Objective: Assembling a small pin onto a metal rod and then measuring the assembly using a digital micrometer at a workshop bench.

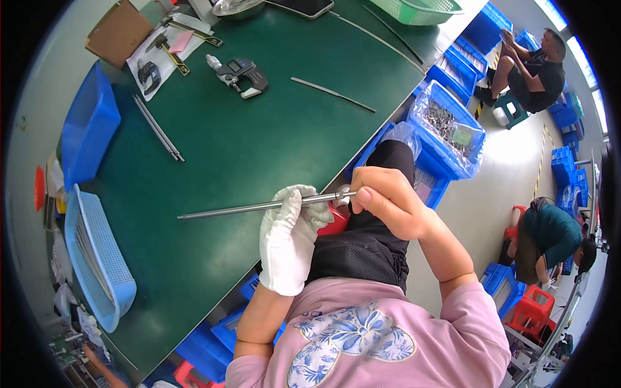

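A thin, shiny metal rod (233, 209) lies nearly level across my hands, just over the near edge of the green table. My left hand (288, 240), in a white glove, is closed around it near the collared right part. My bare right hand (391, 204) pinches the rod's right end, and its fingertips hide the very tip. The rod's long left part sticks out free over the tabletop. Farther off on the table lie a digital micrometer (249, 76), a thin flat file-like strip (333, 94) and a few loose metal rods (158, 128).
A light-blue basket (129, 284) of rods and a blue bin (90, 129) line the left side. Calipers (173, 57) lie near a cardboard box (118, 32). Blue crates, one with small metal parts (441, 119), stand right of the table. Two people (540, 71) sit farther right.
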Available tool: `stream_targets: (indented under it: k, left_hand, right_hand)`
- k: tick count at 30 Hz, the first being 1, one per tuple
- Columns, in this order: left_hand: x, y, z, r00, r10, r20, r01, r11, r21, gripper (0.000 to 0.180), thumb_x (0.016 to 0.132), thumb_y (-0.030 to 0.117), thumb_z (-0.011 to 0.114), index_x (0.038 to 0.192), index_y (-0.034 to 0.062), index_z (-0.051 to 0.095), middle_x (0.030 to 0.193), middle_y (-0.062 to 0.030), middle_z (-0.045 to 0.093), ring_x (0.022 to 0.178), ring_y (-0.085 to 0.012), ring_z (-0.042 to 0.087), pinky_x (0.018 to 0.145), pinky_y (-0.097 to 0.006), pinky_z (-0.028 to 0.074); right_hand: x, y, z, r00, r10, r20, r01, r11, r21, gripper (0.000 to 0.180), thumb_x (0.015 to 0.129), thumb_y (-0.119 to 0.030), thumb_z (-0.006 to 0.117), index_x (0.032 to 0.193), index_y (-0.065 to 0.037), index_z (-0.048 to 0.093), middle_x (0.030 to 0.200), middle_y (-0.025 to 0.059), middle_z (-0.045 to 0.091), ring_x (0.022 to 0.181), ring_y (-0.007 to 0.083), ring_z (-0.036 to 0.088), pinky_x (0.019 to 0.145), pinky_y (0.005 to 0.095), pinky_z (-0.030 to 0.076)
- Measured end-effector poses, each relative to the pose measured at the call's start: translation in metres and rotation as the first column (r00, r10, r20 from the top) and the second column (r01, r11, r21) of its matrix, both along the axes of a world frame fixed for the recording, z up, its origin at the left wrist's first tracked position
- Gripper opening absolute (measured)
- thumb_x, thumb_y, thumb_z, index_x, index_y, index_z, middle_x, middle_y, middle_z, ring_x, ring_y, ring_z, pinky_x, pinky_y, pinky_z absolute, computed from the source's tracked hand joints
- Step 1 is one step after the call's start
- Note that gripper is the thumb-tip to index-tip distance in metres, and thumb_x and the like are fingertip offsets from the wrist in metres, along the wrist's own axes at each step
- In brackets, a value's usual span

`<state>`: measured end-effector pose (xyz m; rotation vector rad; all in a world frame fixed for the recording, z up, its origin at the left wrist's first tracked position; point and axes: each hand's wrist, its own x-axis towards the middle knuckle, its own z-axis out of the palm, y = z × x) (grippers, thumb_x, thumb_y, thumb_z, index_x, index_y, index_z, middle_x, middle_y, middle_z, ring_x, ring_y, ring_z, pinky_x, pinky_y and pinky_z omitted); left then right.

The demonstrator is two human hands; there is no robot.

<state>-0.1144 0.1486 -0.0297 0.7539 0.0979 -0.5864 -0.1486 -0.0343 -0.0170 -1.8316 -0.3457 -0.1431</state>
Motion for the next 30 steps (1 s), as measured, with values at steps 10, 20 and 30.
stream_targets:
  k: [10,20,30]
  left_hand:
    - [0.021,0.002,0.029,0.343,-0.656,0.672,-0.545,0.444,0.712,0.016,0.08,0.012,0.064,0.094,0.0055,0.065,0.077,-0.0068,0.059,0.068,-0.0193,0.059,0.06,-0.031,0.046]
    - [0.057,-0.025,0.0,-0.007,-0.719,0.695,-0.545,0.585,0.6,0.025,0.069,0.006,0.071,0.094,0.0067,0.066,0.075,-0.007,0.054,0.068,-0.0254,0.053,0.059,-0.035,0.045]
    - [0.058,-0.032,0.003,0.061,-0.663,0.746,-0.58,0.584,0.567,0.013,0.066,0.004,0.072,0.077,0.0061,0.066,0.071,-0.0066,0.053,0.065,-0.0256,0.051,0.057,-0.037,0.041]
  right_hand:
    - [-0.004,-0.016,-0.028,0.968,-0.218,-0.122,0.223,0.974,0.031,0.024,0.088,-0.014,0.043,0.071,0.002,0.051,0.066,0.0125,0.052,0.062,0.0262,0.052,0.06,0.035,0.043]
    - [0.004,-0.032,-0.037,0.953,-0.205,-0.224,0.211,0.977,0.005,0.025,0.087,-0.016,0.044,0.071,0.001,0.053,0.066,0.0124,0.053,0.062,0.026,0.053,0.061,0.0363,0.043]
    - [0.133,-0.136,-0.001,0.553,-0.649,0.523,0.795,0.222,-0.565,0.022,0.082,-0.026,0.056,0.076,-0.007,0.065,0.081,0.0132,0.062,0.076,0.0339,0.061,0.066,0.0432,0.049]
